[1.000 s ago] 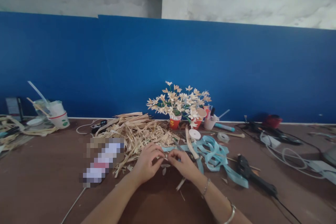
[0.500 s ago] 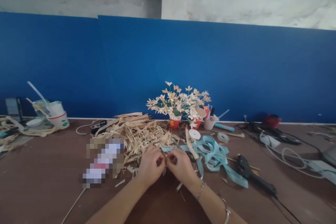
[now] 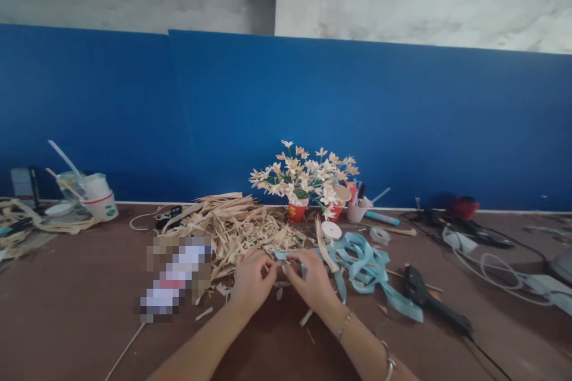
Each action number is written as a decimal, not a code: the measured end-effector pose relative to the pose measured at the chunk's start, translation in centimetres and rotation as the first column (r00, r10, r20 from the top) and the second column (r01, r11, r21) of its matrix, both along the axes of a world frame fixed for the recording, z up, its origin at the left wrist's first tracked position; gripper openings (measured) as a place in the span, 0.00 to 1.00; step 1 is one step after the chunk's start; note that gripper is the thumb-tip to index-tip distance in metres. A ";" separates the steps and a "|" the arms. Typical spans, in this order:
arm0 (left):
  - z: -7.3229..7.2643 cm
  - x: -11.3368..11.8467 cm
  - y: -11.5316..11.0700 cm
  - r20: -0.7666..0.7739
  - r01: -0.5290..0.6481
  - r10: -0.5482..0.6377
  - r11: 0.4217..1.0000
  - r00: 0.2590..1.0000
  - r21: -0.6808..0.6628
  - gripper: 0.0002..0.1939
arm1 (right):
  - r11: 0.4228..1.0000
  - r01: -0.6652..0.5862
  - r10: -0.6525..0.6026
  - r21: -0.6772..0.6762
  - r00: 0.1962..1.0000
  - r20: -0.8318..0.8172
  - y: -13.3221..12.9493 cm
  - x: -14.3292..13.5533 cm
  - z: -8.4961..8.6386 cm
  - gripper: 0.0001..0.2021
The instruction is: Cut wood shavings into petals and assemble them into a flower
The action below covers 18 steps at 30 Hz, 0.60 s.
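Both my hands are close together at the near edge of a heap of dry straw-coloured husk strips (image 3: pixel 241 220). My left hand (image 3: pixel 251 281) has its thumb and forefinger pinched together; whatever lies between them is too small to make out. Across a narrow gap, my right hand (image 3: pixel 315 280) holds its thumb and forefinger slightly apart, with nothing clear between them. A light blue ribbon (image 3: pixel 360 259) runs from behind my right fingers into loose loops on the right. Small pale scraps (image 3: pixel 279 293) lie below my fingertips.
Behind the heap stand artificial flowers (image 3: pixel 304 175) in red cups (image 3: pixel 297 212). A black glue gun (image 3: pixel 435 300) lies right, near a white spool (image 3: pixel 331 230) and a tape roll (image 3: pixel 379 235). To the left are a blurred-out device (image 3: pixel 176 277) with a cable and a paper cup (image 3: pixel 103 205).
My hands have drawn slightly apart at the fingertips. The right thumb and forefinger have spread from a pinch. The things on the table stay where they were.
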<state>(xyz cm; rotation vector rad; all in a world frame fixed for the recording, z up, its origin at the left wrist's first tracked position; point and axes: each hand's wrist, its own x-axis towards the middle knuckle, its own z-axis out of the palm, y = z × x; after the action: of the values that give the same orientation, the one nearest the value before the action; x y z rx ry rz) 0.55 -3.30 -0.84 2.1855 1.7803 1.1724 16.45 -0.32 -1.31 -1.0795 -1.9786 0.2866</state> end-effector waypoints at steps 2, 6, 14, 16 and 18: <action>0.1 0.1 -0.1 -0.006 0.024 -0.024 1.000 1.000 -0.011 0.08 | 0.999 -0.037 0.037 -0.024 0.999 0.014 -0.2 -0.3 0.1 0.04; 0.3 0.4 -0.3 -0.036 0.041 -0.042 0.999 0.999 -0.014 0.07 | 0.998 -0.002 0.006 -0.056 0.998 0.069 -0.8 -1.0 0.3 0.05; 0.4 1.1 -0.7 -0.177 -0.029 0.040 0.997 0.983 0.066 0.07 | 0.991 0.132 -0.128 -0.020 0.982 0.136 -1.1 -1.5 0.1 0.08; 0.3 0.8 -0.5 -0.192 -0.078 0.092 0.994 0.977 0.080 0.07 | 0.986 0.164 -0.159 -0.023 0.976 0.146 -0.9 -1.3 0.0 0.08; 0.3 0.1 -0.2 -0.194 -0.145 0.160 0.986 0.968 0.087 0.07 | 0.980 0.196 -0.188 -0.040 0.971 0.149 -0.5 -0.7 0.0 0.08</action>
<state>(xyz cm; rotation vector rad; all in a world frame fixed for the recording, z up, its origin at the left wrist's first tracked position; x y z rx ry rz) 0.66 -3.52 -0.56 2.3173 2.0500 1.0943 15.76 -0.82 -1.36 -1.3505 -1.9830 0.1627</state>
